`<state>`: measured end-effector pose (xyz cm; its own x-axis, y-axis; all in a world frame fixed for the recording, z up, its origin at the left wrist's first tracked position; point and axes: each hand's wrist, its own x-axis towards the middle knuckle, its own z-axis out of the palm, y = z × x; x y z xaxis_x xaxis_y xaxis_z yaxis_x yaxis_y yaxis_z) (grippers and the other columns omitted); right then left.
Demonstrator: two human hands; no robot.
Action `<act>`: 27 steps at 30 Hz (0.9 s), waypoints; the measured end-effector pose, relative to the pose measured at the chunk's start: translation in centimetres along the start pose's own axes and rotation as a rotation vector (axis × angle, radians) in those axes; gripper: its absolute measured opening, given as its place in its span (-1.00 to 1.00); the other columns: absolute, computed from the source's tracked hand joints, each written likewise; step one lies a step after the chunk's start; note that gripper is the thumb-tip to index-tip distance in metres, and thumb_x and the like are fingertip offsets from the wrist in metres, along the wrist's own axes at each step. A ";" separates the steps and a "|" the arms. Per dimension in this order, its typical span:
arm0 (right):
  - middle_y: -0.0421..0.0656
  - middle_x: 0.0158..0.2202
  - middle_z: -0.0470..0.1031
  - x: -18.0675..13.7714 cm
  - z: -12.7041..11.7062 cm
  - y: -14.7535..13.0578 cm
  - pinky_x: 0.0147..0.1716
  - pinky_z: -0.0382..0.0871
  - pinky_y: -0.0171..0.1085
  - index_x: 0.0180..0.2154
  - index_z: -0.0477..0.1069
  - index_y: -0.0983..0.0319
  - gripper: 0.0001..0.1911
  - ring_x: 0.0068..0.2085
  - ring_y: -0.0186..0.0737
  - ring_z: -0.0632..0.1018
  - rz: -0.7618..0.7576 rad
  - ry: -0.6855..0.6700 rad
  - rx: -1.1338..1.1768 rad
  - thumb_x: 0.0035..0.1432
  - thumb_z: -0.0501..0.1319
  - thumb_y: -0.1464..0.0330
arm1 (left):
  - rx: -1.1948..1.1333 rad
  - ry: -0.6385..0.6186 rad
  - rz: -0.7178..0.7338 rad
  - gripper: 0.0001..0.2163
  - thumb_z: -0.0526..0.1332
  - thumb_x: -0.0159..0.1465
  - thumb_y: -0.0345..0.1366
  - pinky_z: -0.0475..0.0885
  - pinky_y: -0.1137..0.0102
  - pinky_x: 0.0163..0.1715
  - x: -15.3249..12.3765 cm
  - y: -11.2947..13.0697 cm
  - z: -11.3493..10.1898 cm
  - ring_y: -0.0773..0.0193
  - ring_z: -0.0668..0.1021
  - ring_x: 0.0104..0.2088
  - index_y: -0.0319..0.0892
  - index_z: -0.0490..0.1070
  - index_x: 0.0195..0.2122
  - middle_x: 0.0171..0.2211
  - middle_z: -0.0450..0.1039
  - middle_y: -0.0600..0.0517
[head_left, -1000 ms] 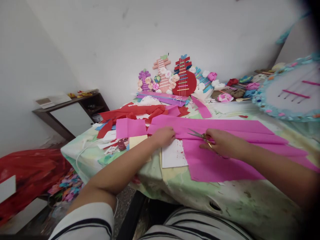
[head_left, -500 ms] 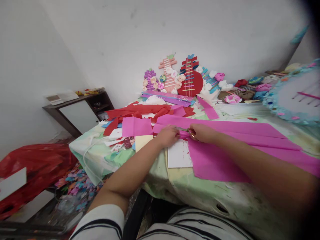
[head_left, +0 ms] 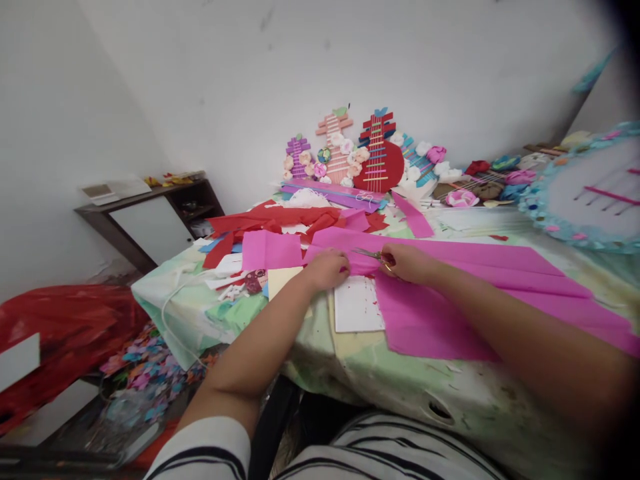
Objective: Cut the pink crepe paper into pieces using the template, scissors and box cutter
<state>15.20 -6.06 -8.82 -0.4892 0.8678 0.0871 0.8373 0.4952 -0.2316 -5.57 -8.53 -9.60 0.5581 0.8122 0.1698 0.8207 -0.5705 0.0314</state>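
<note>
A long sheet of pink crepe paper [head_left: 480, 287] lies across the table in front of me. My left hand [head_left: 327, 269] is closed and pinches the left end of that sheet. Close beside it, my right hand [head_left: 407, 261] grips a pair of scissors [head_left: 371, 254] whose blades point left into the paper's fold. Under the sheet's left edge lies a white card [head_left: 356, 305] with red specks.
The table has a green patterned cloth [head_left: 350, 373]. Red paper scraps [head_left: 270, 223] and a pink piece [head_left: 270, 250] lie to the left. Paper guitar crafts [head_left: 375, 157] stand at the wall, a round blue-edged craft [head_left: 590, 193] at right. A dark side table [head_left: 145, 213] and a red bag [head_left: 65, 333] are left.
My right hand slid the scissors left along the pink paper until it came close to my left hand. The view shifted slightly.
</note>
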 end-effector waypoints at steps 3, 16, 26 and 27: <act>-0.20 -0.55 0.32 -0.5 -1.0 -0.1 -0.57 0.06 -0.39 -0.50 0.20 0.23 -0.75 -0.55 -0.37 0.28 0.002 0.008 -0.009 -0.05 0.06 0.17 | 0.001 0.006 -0.011 -0.78 0.05 0.17 -0.27 0.32 0.37 -0.25 0.0 0.4 0.2 0.22 0.42 -0.27 -0.22 0.46 -0.34 -0.28 0.41 -0.05; -0.11 -0.60 0.32 -5.2 -5.5 1.8 -0.57 0.17 -0.39 -0.53 0.27 0.32 -0.41 -0.61 -0.40 0.30 0.051 -0.612 0.286 0.04 -0.16 -0.07 | 0.003 0.052 -0.040 -0.76 -0.05 0.22 -0.33 0.32 0.37 -0.28 0.5 1.1 1.2 0.23 0.42 -0.29 -0.24 0.40 -0.33 -0.31 0.39 -0.05; -0.12 -0.64 0.31 -4.3 -5.7 0.4 -0.58 0.15 -0.34 -0.56 0.27 0.32 -0.36 -0.66 -0.41 0.28 0.085 -0.692 0.099 0.01 -0.18 -0.11 | 0.053 0.099 0.010 -0.77 -0.04 0.20 -0.34 0.30 0.35 -0.27 0.4 1.1 1.5 0.22 0.40 -0.30 -0.23 0.40 -0.36 -0.33 0.37 -0.06; -0.13 -0.64 0.32 -4.2 -5.8 0.1 -0.57 0.15 -0.33 -0.55 0.29 0.31 -0.37 -0.65 -0.40 0.29 0.076 -0.655 -0.010 -0.01 -0.14 -0.12 | 0.053 0.103 0.010 -0.77 -0.04 0.20 -0.34 0.30 0.34 -0.28 0.4 1.1 1.5 0.21 0.40 -0.31 -0.23 0.39 -0.36 -0.33 0.37 -0.06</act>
<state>18.72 -9.39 -3.55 -0.4734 0.6977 -0.5377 0.8760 0.4367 -0.2046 -4.26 -8.68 -10.98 0.5533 0.7879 0.2705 0.8219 -0.5692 -0.0230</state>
